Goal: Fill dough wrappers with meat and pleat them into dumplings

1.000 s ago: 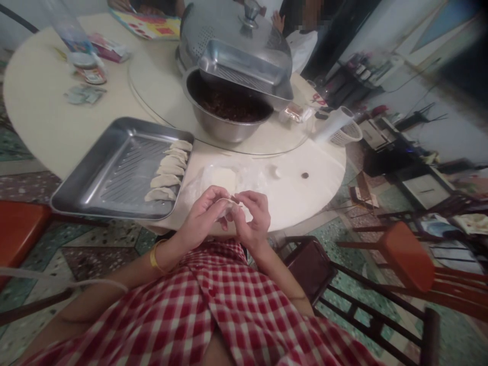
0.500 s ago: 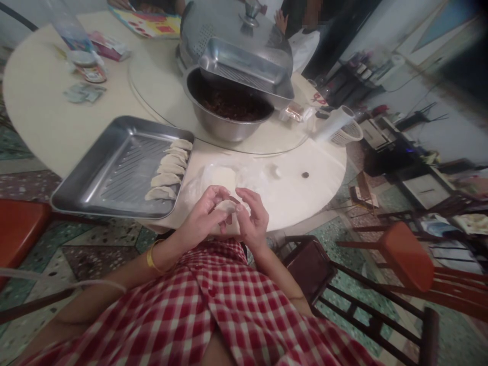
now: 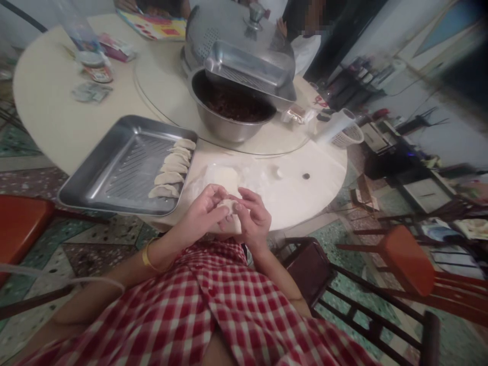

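Note:
My left hand and my right hand meet just above the near edge of the round table, both pinched on a pale dumpling held between the fingertips. A stack of round wrappers lies on the table right behind my hands. To the left sits a steel tray with a row of several folded dumplings along its right side. Farther back stands a steel bowl of dark filling.
A second steel tray and a large lid rest over the bowl on a turntable. A person sits across the table. Orange-seated chairs stand at right and left; a dark stool is near my right knee.
My fingers have shifted along the dumpling's edge, with the right hand's fingers closing in on it. The view has drifted slightly to the left.

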### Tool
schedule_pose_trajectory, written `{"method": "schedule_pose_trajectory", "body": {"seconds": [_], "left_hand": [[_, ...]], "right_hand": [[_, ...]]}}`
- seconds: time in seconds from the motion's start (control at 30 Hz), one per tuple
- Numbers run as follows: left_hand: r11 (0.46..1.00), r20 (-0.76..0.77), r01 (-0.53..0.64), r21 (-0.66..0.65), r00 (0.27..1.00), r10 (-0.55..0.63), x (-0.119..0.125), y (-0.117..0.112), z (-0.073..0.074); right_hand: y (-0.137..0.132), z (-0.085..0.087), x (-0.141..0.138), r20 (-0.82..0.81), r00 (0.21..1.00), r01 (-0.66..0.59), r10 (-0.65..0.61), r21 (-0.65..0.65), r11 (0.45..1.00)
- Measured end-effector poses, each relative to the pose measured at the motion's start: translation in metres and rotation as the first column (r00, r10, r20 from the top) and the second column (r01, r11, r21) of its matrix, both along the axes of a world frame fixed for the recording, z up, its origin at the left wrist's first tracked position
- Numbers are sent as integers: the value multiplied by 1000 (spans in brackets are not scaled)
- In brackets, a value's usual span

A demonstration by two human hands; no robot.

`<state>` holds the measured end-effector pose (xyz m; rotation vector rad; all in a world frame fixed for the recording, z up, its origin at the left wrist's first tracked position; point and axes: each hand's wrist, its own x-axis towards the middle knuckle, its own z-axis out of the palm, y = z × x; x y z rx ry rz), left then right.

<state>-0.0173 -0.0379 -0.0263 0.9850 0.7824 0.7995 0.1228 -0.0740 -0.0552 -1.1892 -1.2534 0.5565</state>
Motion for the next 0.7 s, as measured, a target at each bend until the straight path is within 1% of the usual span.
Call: {"method": "schedule_pose_trajectory", "body": {"seconds": [0.07,0.1,0.2,0.27,0.33,0.4,0.47,0.5,0.6,0.7], "left_hand": [[998,-9,-49,25,999,49,-1,-1,-1],[997,-17,-69,42,997,70,-1,-2,-1],[989,-31,-109,96,993,112,-4,-5,0],[986,-36,-116,116,992,121,-5,-6,1],[986,-34,-118,121,992,122,-5,-7,3],[985,-39,-131,116,990,137,-5,-8,3],[983,-47,-138,118,988,144,-5,-9,2],[983,-50,-134,126,989,141,-5,-9,2],[976,-33,-126,177,990,134,-5,-8,-2],[961,-2,-147,233,988,152,-6,-8,-4]], "right_hand": [[-1,-1,-1,-9,1000,26,-26,29,999],[-2,-2,-2,-12,1000,17,-17,47,999],[-4,-8,-6,-34,997,-60,63,74,995],[-6,-11,-7,-39,996,-74,77,68,995],[-6,-11,-8,11,1000,-30,29,104,994],[-6,-8,-6,103,994,26,-48,207,978],[-5,-4,-4,190,976,45,-105,298,954],[-4,-1,-3,222,967,49,-125,321,946],[-2,3,-2,262,953,62,-153,324,944],[-1,3,-2,243,964,32,-107,293,956]]}}
